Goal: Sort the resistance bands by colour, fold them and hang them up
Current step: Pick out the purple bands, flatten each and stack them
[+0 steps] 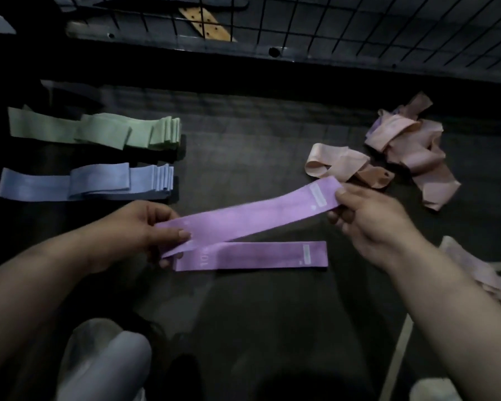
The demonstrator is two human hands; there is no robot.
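Note:
I hold a purple band stretched flat between both hands above the dark floor. My left hand pinches its near left end, and my right hand pinches its far right end by the white label. A second purple band lies flat on the floor just below it. At the left lie a stack of green bands and, nearer to me, a stack of blue bands. A loose heap of peach-pink bands lies at the right.
A black wire grid stands at the back over a dark shelf edge. More pale pink bands lie at the right edge. My knee in light cloth is at the bottom left.

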